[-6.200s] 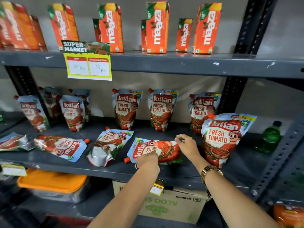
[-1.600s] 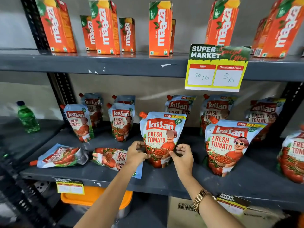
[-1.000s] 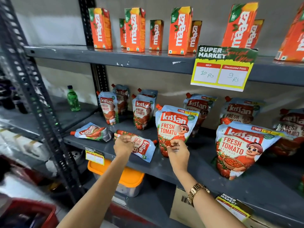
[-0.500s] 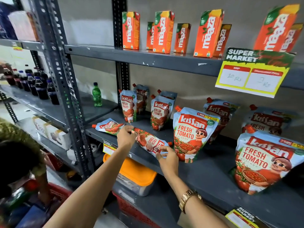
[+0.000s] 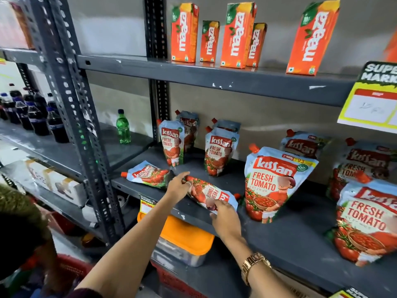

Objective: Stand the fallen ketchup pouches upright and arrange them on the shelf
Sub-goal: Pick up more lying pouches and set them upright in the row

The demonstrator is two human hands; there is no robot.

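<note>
So we've got both hands on one fallen pouch (image 5: 208, 192) lying flat near the front edge of the shelf (image 5: 285, 239). Our left hand (image 5: 178, 186) grips its bottom end, and the right hand (image 5: 225, 218) has its fingers on the cap end, thumb on top. A second fallen pouch (image 5: 148, 174) lies just left of it, cap pointing left, nobody touching it. Just right of our hands a big pouch (image 5: 272, 183) is standing upright, with more upright ones behind and further right. Juice cartons (image 5: 236, 35) line the shelf above.
</note>
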